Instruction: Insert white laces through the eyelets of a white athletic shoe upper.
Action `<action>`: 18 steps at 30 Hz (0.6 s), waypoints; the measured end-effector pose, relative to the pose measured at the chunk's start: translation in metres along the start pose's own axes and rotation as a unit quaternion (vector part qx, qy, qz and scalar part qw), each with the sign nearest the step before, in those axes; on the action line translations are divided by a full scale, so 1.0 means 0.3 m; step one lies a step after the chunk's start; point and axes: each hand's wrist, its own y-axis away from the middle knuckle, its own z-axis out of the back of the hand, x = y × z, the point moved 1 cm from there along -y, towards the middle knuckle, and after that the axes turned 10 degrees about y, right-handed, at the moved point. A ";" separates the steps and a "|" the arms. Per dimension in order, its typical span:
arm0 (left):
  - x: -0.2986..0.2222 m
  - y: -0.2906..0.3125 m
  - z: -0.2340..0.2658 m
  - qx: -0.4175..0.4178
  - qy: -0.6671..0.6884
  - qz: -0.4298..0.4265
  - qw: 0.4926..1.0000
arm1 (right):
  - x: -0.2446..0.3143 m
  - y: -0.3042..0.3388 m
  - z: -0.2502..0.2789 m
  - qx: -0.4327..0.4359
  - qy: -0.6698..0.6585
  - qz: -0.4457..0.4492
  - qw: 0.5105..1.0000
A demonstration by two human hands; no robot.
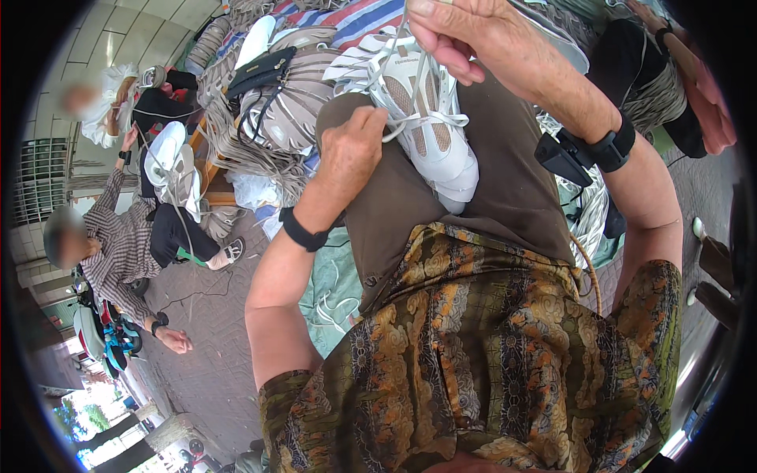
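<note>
A white and beige sneaker upper (430, 146) lies across my brown-trousered lap, its toe pointing toward me. A white shoelace (430, 120) crosses its front, with strands running out to both sides. At the left edge of the upper, my left hand (352, 150) is closed in a fist around one strand of the lace. My right hand (465, 35) is raised above the far end of the upper, thumb and fingers pinching another strand near the top of the view. The hold on that upper strand is partly cut off by the picture's edge.
Stacked sneaker uppers (288, 118) and a dark pouch (264, 72) lie beyond my left hand on a striped sheet (367, 24). At left, a person in a checked shirt (118, 229) sits near another person in white. Another person's arm (678, 51) shows at right, beside bundled strips.
</note>
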 end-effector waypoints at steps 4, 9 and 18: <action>-0.047 -0.070 -0.011 -0.056 -0.035 -0.010 0.998 | 0.074 0.033 -0.002 -0.011 -0.013 0.023 1.000; -0.106 -0.074 -0.041 -0.081 0.094 0.061 0.990 | 0.048 0.023 0.049 -0.025 -0.076 0.045 0.996; -0.149 -0.065 -0.015 -0.042 0.261 0.176 0.948 | 0.009 -0.018 0.093 -0.062 -0.032 0.082 0.994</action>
